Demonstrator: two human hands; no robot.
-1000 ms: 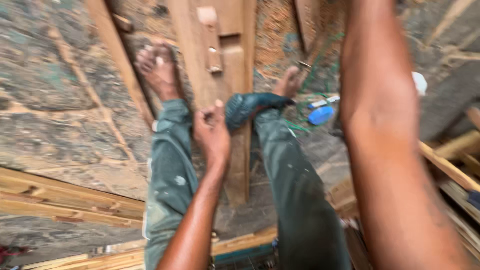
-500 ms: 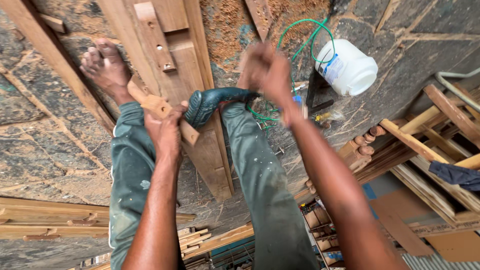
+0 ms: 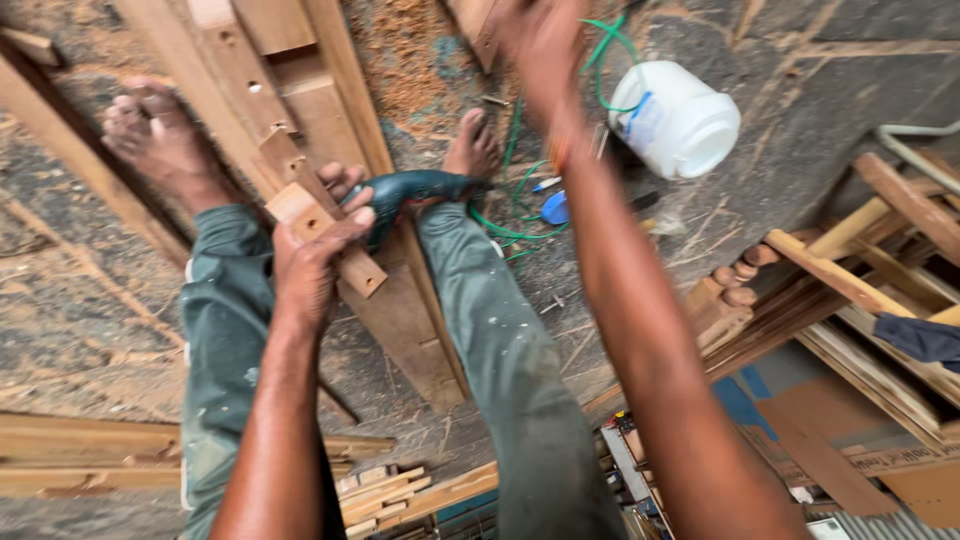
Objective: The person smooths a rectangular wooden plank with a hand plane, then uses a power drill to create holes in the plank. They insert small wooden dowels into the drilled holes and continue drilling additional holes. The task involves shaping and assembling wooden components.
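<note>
Since half a second ago the right hand (image 3: 540, 45) has swung up and away from the wooden frame (image 3: 330, 170), and it's too blurred to tell how its fingers sit. Left of the frame's middle, the left hand (image 3: 312, 255) has its fingers curled around a small wood block (image 3: 325, 235) lying against the frame. Right of the frame sits a white plastic jar (image 3: 680, 120).

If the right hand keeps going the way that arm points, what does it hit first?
Probably the wood piece at the top edge: the blurred right hand already overlaps it. Depth is unclear, so contact can't be confirmed. The white jar lies off that line.
</note>
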